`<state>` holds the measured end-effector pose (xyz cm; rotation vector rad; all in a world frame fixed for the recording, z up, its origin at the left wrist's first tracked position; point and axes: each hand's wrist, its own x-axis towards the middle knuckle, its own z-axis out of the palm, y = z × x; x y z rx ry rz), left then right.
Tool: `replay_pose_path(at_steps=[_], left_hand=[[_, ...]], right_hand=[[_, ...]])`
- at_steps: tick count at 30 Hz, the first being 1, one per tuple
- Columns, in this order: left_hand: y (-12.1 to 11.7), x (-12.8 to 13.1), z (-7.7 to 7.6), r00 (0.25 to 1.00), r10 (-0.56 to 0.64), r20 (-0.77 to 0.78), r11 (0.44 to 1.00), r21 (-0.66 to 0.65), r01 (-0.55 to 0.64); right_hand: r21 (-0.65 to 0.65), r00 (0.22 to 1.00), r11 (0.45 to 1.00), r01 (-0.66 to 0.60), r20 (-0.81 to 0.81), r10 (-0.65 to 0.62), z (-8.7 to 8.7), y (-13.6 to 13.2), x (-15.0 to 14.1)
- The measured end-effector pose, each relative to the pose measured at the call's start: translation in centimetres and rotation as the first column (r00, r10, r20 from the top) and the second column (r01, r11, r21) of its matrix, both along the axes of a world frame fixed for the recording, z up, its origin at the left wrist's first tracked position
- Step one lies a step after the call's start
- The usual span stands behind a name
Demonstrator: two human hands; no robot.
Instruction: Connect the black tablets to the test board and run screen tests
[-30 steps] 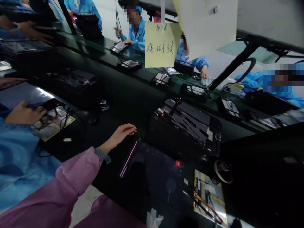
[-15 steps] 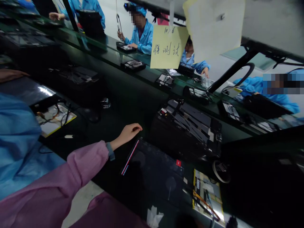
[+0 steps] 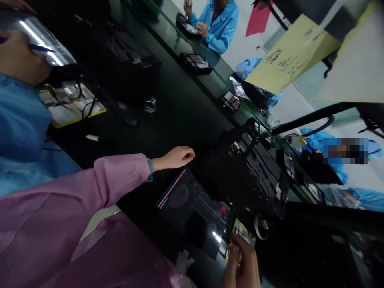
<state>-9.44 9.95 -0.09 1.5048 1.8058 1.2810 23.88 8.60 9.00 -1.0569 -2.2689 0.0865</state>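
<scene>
My left hand (image 3: 177, 157), in a pink sleeve, rests on the dark bench with its fingers curled in and nothing visible in them. It lies just beyond the far corner of a dark tablet (image 3: 187, 198) that lies flat with a red stripe along its left edge. My right hand (image 3: 240, 262) comes up from the bottom edge. Its fingers are closed on the near end of a yellow-rimmed open board (image 3: 241, 231) right of the tablet. A roll of tape (image 3: 260, 228) lies beside that board.
A black fixture (image 3: 258, 172) loaded with device parts stands beyond the tablet. A co-worker's blue sleeve (image 3: 21, 132) and hand with a pen (image 3: 18, 52) fill the left. Trays (image 3: 195, 64) ride a green belt at the back. A yellow note (image 3: 288, 60) hangs overhead.
The view has tilted and swung right. My left hand has curled tighter by the tablet's far corner. My right hand has come into view and closed on the yellow-rimmed board.
</scene>
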Motion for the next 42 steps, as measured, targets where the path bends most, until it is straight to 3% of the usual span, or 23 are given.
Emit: replay_pose_path(at_steps=[4,7,12,16,20,24,28,31,33,37,39,42], left_hand=[[-0.3,-0.2,0.4,0.999,0.043,-0.008,0.999,0.026,-0.043],[-0.5,-0.3,0.9,0.999,0.028,-0.018,0.998,0.053,-0.027],[-0.8,-0.6,1.3,0.989,-0.146,-0.031,0.989,-0.032,0.145],[-1.1,-0.6,1.2,0.982,-0.164,-0.092,0.983,-0.097,0.155],[-1.2,-0.8,1.4,0.973,-0.222,-0.066,0.965,-0.154,0.210],[-1.2,-1.0,1.5,0.961,-0.275,-0.031,0.953,-0.143,0.268],[-1.2,-1.2,1.5,0.943,-0.332,-0.017,0.935,-0.139,0.327],[-1.2,-1.1,1.5,0.939,-0.343,0.012,0.927,-0.159,0.341],[-1.2,-1.1,1.4,0.940,-0.339,0.033,0.922,-0.186,0.339],[-1.1,-1.2,1.0,0.940,-0.339,0.046,0.911,-0.233,0.340],[-1.2,-1.3,0.8,0.935,-0.352,0.044,0.902,-0.253,0.351],[-1.4,-1.3,0.7,0.939,-0.341,0.045,0.887,-0.316,0.337]], right_hand=[[-0.139,0.922,0.928,-0.347,0.131,0.365,1.3,1.4,-7.3],[-0.197,0.868,0.874,-0.445,0.145,0.475,0.5,2.3,-11.6],[-0.166,0.882,0.900,-0.404,0.191,0.431,-3.5,4.5,-15.9],[-0.188,0.874,0.909,-0.373,0.257,0.412,-5.6,5.3,-17.1],[-0.200,0.878,0.897,-0.393,0.207,0.431,-5.7,5.4,-17.4],[-0.221,0.870,0.893,-0.391,0.227,0.438,-4.5,4.7,-17.2],[-0.258,0.856,0.884,-0.389,0.253,0.451,-1.6,3.0,-14.8],[-0.261,0.886,0.899,-0.350,0.220,0.409,0.6,1.7,-9.9],[-0.209,0.941,0.946,-0.246,0.181,0.284,1.1,0.9,-5.6],[-0.086,0.987,0.996,0.027,0.160,-0.013,-0.8,-1.5,2.2],[-0.087,0.982,0.993,0.081,0.175,-0.065,-2.4,-3.1,4.4],[-0.129,0.977,0.987,0.096,0.202,-0.068,-4.5,-5.3,5.3]])
